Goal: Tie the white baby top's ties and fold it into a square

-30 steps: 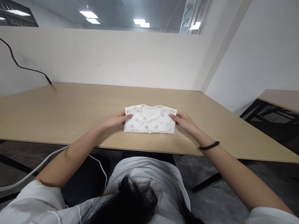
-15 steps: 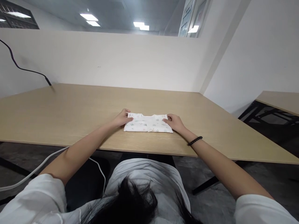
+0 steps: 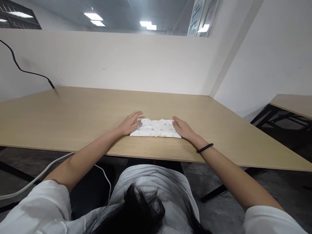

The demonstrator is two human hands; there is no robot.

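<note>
White short-sleeved shirt [image 3: 175, 188]; black beaded bracelet [image 3: 204, 148] (right wrist [image 3: 195, 140]).

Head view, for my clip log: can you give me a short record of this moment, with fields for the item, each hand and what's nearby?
Item: folded white garment with small printed motifs, lying flat
Surface: light wood desk
Left: left hand open, fingers spread, at the garment's left end
Right: right hand open, fingers on the garment's right end
Wrist: black beaded bracelet on the right wrist
Nearby: black cable along the wall, white cable below the desk
</note>
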